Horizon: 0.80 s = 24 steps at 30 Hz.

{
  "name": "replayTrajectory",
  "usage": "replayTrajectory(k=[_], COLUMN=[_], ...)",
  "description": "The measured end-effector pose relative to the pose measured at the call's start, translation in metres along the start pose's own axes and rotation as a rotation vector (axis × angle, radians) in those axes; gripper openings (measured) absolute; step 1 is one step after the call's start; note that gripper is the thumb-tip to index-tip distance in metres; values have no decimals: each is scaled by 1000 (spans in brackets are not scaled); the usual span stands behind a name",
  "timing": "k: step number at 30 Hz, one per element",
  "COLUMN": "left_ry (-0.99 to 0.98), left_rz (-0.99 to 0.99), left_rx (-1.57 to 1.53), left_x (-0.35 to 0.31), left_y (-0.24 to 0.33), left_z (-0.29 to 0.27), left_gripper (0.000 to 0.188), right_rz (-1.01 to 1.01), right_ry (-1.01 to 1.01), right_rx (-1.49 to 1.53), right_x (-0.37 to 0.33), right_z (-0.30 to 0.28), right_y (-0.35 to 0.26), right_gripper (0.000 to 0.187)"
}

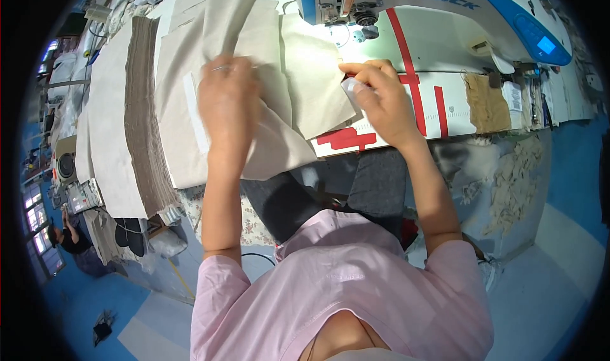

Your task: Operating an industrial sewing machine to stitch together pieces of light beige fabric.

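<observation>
Beige cloth pieces [311, 62] lie overlapped on the white sewing table, reaching under the head of a sewing machine [432, 5]. My left hand [229, 97] is over the cloth at the left, smeared by motion, and its finger positions do not show clearly. A raised fold of cloth stands just beyond it. My right hand [384, 100] is closed at the right edge of the cloth, thumb and fingers pressed together. Something small, whitish and partly dark red, shows between them; its kind is hidden. A narrow white strip [196, 113] lies beside my left hand.
A thick stack of cut cloth [145, 113] lies at the left. Red tape [346, 138] marks the tabletop near its front edge. A tan cloth scrap [487, 103] rests at the right. Another person [76, 240] is far off at the left.
</observation>
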<state>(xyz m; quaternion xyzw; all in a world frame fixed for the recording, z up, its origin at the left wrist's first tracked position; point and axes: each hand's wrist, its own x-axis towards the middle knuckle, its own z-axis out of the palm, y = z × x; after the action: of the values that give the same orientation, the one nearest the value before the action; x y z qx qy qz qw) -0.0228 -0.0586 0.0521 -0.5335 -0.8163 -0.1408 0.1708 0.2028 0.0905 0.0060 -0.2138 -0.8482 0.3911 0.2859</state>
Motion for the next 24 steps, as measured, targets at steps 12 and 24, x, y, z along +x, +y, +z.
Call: replayTrajectory(k=[12,24], left_ry=[-263,41], left_rz=[-191,485], left_rx=[-1233,-2], left_x=[9,1], left_y=[57,38], left_z=[35,44], left_gripper=[19,20], right_rz=[487,-51], right_ry=[101,151], right_rx=[1031,-224], right_x=[15,-5], right_z=[6,25], right_y=[-17,-19], right_gripper=[33,28])
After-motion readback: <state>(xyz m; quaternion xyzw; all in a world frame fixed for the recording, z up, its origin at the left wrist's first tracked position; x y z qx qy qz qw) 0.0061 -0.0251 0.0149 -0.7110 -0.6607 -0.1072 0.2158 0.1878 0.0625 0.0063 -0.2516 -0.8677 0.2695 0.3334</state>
